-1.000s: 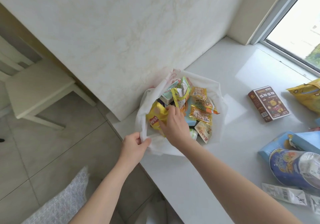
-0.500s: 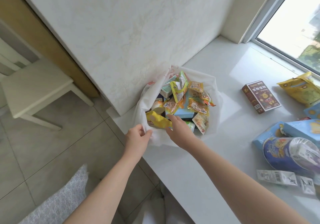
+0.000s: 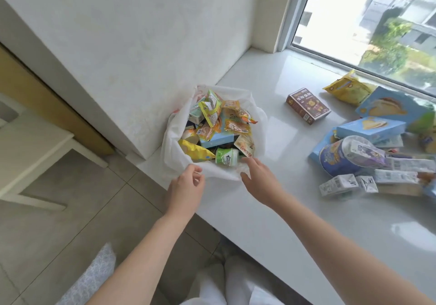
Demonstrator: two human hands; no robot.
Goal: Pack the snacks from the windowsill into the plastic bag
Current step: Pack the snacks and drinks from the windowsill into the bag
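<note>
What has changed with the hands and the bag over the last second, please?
The right hand has come out of the plastic bag and now lies open at its near rim, holding nothing; the yellow packet it handled lies inside, and a green-and-white bottle now shows. The left hand still pinches the near rim. The brown box on the windowsill has stayed put.

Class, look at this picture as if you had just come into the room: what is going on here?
A person is packing snacks into a white plastic bag that stands on the windowsill by the wall. The left hand pinches the bag's near rim and holds it open. The right hand is open and empty, just at the bag's edge. The bag already holds many packets and a small green bottle. A brown box, blue boxes, a yellow packet and cartons lie unpacked on the sill.
</note>
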